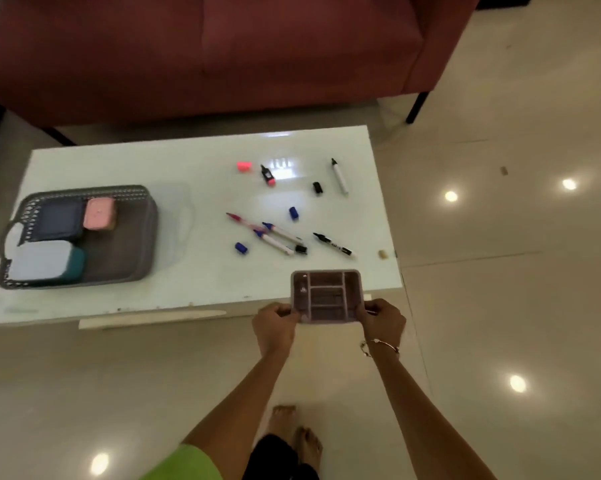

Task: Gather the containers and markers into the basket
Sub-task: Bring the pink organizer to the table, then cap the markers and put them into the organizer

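Basket point(143, 237): grey, perforated walls, on the white table point(195, 292) toward its left end. Inside: dark blue container point(61, 220) at the far side, pink container point(99, 213) just right of it, and on the near side a pale blue-white lidded container point(39, 259) w/ a teal container point(78, 263) touching its right side.

Right of basket, well apart from it, markers lie loose on the table: red pen point(243, 221); two white-barrelled markers w/ blue tips point(280, 233), point(273, 241) lying close together; black-tipped marker point(333, 244) w/ barrel printing too small to read; white marker point(339, 175) farthest from basket. Pink highlighter point(267, 175) uncapped, its pink cap point(244, 165) just left. Loose caps: two blue point(293, 213), point(240, 248), two black point(317, 188), point(301, 250).

Divided tray point(326, 294): mauve, several compartments, at the near table edge, far right of basket, overhanging the edge toward the person. Left hand point(274, 323) grips its left near corner; right hand point(382, 320) grips its right near corner; bangle point(382, 346) on right wrist.

No legible labels anywhere; frame slightly blurred. Red sofa point(222, 53) beyond the table.
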Demonstrator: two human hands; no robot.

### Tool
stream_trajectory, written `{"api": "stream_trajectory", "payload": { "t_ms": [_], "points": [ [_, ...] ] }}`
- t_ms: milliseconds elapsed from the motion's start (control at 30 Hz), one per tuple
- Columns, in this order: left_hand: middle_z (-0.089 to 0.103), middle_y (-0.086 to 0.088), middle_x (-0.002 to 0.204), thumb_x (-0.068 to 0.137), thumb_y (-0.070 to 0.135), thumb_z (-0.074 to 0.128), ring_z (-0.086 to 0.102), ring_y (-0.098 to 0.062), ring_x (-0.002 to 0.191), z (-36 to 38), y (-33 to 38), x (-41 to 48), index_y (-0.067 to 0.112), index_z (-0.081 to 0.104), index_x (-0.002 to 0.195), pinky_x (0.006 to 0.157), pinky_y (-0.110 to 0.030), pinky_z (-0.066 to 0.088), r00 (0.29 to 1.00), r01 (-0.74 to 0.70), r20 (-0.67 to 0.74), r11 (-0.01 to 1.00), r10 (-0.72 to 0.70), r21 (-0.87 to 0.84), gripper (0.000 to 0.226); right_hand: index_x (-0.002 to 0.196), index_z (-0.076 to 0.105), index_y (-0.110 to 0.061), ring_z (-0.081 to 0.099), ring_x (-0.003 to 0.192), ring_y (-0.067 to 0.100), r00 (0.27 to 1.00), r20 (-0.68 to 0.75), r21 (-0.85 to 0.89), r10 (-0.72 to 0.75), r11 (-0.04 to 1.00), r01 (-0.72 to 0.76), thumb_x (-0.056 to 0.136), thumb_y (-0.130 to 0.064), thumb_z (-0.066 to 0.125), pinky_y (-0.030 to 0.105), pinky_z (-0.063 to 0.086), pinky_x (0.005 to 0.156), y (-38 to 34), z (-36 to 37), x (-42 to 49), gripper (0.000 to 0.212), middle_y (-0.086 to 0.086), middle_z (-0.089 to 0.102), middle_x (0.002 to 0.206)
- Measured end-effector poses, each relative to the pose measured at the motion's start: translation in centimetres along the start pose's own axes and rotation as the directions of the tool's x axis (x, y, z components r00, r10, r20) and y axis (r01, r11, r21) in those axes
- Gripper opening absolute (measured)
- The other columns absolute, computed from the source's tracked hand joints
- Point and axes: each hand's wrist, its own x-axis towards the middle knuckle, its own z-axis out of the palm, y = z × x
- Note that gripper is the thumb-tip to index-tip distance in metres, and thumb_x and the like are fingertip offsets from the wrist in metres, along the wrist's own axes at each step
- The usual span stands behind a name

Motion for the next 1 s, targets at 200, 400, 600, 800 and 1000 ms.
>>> {"api": "stream_trajectory", "payload": {
  "t_ms": [200,400,600,800,1000],
  "points": [
    [0.074,-0.021,0.086,0.073,0.006,0.07,0.068,-0.031,0.082,-9.4,1.4,10.2,-0.002,0.073,0.087,0.08,-0.032,0.05,0.977,0.0,-0.212,0.999,0.01,0.047,0.015,0.077,0.07,-0.005,0.067,0.079,0.023,0.974,0.197,0.045,-0.113,0.993,0.107,0.074,-0.018,0.07,0.022,0.039,0.068,-9.9,10.9,0.6,0.013,0.012,0.074,0.08],
    [0.073,-0.02,0.078,0.078,0.003,0.057,0.067,-0.035,0.07,-14.9,0.2,20.0,0.0,0.073,0.078,0.065,-0.034,0.054,0.946,0.151,-0.312,0.972,-0.088,0.183,0.016,0.077,0.068,-0.006,0.066,0.076,0.023,0.944,0.316,0.021,-0.098,0.995,0.096,0.075,-0.022,0.071,0.016,0.035,0.057,-17.0,21.7,1.7,0.017,0.013,0.073,0.077],
    [0.071,-0.023,0.081,0.083,0.002,0.061,0.062,-0.029,0.069,-16.9,-1.6,26.6,-0.005,0.071,0.085,0.065,-0.033,0.048,0.965,0.142,-0.244,0.969,-0.091,0.2,0.013,0.078,0.066,-0.005,0.059,0.068,0.017,0.943,0.332,0.019,-0.007,1.0,0.001,0.077,-0.019,0.068,0.008,0.032,0.055,-18.6,28.9,2.4,0.014,0.015,0.072,0.077],
    [0.071,-0.021,0.081,0.085,0.006,0.061,0.066,-0.032,0.075,-16.4,-2.4,30.4,-0.002,0.071,0.087,0.068,-0.033,0.049,0.981,0.086,-0.187,0.981,-0.053,0.174,0.013,0.081,0.067,-0.004,0.055,0.067,0.012,0.951,0.31,-0.084,0.007,0.996,0.02,0.079,-0.023,0.067,0.008,0.03,0.054,-18.2,31.5,4.6,0.019,0.013,0.072,0.079],
    [0.07,-0.025,0.099,0.091,0.02,0.056,0.062,-0.028,0.079,-17.3,-1.8,30.4,-0.002,0.067,0.1,0.071,-0.034,0.049,0.982,0.045,-0.188,0.959,0.009,0.281,0.026,0.087,0.066,-0.002,0.061,0.074,0.022,0.934,0.348,-0.105,-0.077,0.987,0.121,0.085,-0.03,0.06,0.032,0.048,0.075,-20.1,30.5,5.2,0.029,0.016,0.071,0.084]
  ]
}}
